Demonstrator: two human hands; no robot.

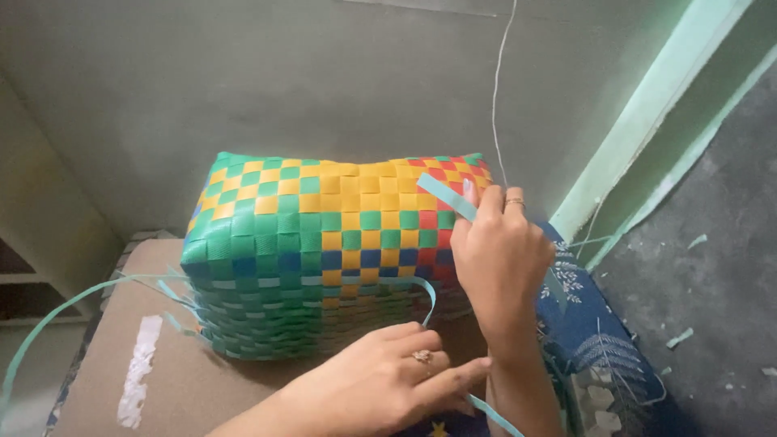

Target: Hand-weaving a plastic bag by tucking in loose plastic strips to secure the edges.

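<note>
A woven basket point(324, 243) of green, yellow, blue and red plastic strips lies upside down on a brown board point(174, 380). My right hand point(502, 255) is at its right end, pinching a light teal strip point(447, 197) that sticks up over the basket's bottom. My left hand point(380, 380) rests in front of the basket's lower edge, fingers together, touching the same teal strip where it loops down from the weave.
Loose teal strips point(57, 316) trail off the basket to the left. A blue patterned cloth point(583, 324) lies to the right, beside a grey floor point(712, 267) scattered with strip offcuts. A green wall stands close behind, with a thin cord point(498, 89) hanging.
</note>
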